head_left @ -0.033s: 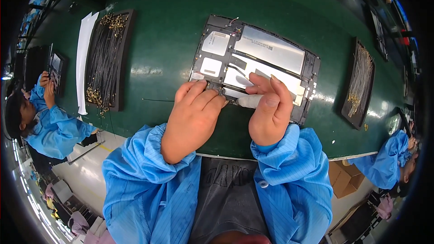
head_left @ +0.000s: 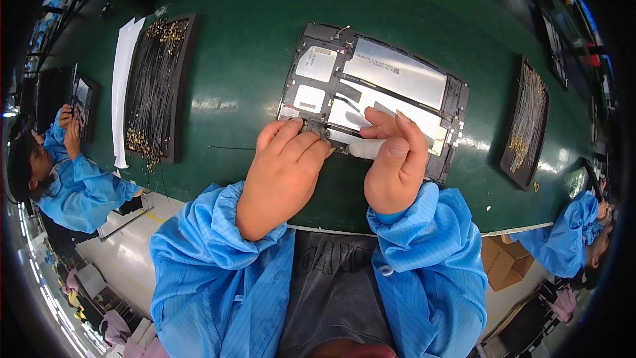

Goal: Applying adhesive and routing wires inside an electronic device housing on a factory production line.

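A tablet-like device (head_left: 457, 103) with its back off lies on the green table, showing silver battery panels and a dark frame. My left hand (head_left: 281, 169) is closed at its lower left part, fingertips down on the small circuit board (head_left: 311, 130). A thin black cable (head_left: 228, 147) runs leftward out of that hand; its other end is hidden under the fingers. My right hand (head_left: 396, 169) is over the device's lower edge with fingers apart. A white cover (head_left: 366, 148) wraps one of its fingers, whose tip points at the board beside my left fingertips.
A black tray of thin cables with gold ends (head_left: 156, 86) is at left, beside a white strip (head_left: 123, 93). Another cable tray (head_left: 527, 122) sits at right. Co-workers in blue are at far left (head_left: 83, 185) and far right (head_left: 563, 238). A cardboard box (head_left: 505, 262) stands below the table edge.
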